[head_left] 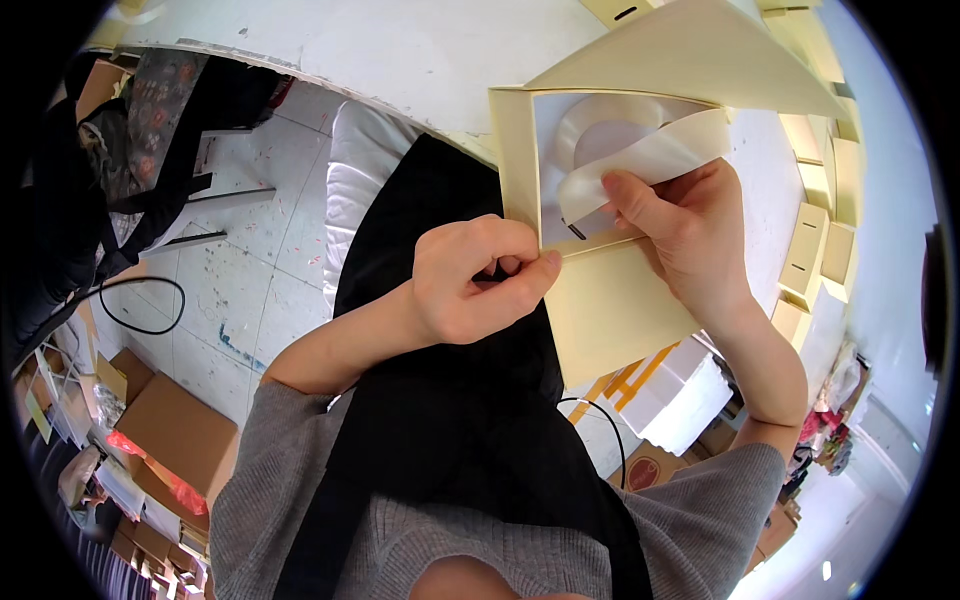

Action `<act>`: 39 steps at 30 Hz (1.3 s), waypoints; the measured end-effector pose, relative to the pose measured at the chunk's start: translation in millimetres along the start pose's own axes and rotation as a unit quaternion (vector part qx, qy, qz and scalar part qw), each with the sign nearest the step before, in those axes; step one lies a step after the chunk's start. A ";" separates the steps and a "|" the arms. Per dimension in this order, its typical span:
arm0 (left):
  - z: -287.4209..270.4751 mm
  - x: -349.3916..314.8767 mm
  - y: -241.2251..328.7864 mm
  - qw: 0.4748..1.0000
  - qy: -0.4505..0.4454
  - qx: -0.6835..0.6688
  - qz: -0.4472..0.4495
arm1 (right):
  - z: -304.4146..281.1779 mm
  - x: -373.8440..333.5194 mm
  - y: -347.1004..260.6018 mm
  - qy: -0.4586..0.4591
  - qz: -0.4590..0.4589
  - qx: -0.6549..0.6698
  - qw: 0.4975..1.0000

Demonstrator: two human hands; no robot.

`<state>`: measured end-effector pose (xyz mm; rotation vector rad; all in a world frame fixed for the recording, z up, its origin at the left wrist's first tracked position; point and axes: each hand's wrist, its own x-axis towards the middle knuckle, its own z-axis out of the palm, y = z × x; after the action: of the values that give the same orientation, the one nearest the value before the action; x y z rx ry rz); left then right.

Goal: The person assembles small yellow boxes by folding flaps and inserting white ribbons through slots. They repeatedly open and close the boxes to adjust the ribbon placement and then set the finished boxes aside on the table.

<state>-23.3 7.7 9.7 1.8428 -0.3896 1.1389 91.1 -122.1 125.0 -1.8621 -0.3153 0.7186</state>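
Note:
A pale yellow cardboard box (517, 165) lies open at the table's edge, its large flap (675, 62) standing away at the far side and a panel (622, 312) hanging toward me. My left hand (478, 280) is closed, with thumb and finger pinching the box's near left corner. A wide cream satin ribbon (672, 150) runs over the opening, gripped between the thumb and fingers of my right hand (690, 225). More ribbon curves in a loop inside the box. Below the ribbon's end, a small dark slot shows by the near wall. Some right fingertips are hidden behind the ribbon.
Several similar yellow boxes (808, 245) line the right side of the white table (330, 40). A white foam box (680, 395) with yellow tape is beneath the hanging panel. Brown cartons (180, 430) stand on the tiled floor at left, near a black cable (142, 305).

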 end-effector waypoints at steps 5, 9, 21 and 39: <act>-0.4 -1.5 0.7 1.000 -0.002 0.007 0.004 | 1.4 -2.0 1.8 0.007 -0.002 -0.059 0.998; -0.2 -2.5 1.0 1.000 0.001 0.006 0.003 | 2.0 -1.7 3.9 0.002 -0.002 -0.033 0.999; 9.5 -16.0 -14.3 0.993 0.073 0.049 -0.080 | 2.2 18.1 0.1 -0.029 0.004 -0.214 0.976; 21.7 0.5 -19.0 0.962 0.070 0.260 -0.039 | -7.8 46.5 -7.9 -0.068 0.119 -0.117 0.984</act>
<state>1.2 0.2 -3.5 2.1819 0.0785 1.4002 133.3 -100.3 118.8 -2.1004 -0.2763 1.0100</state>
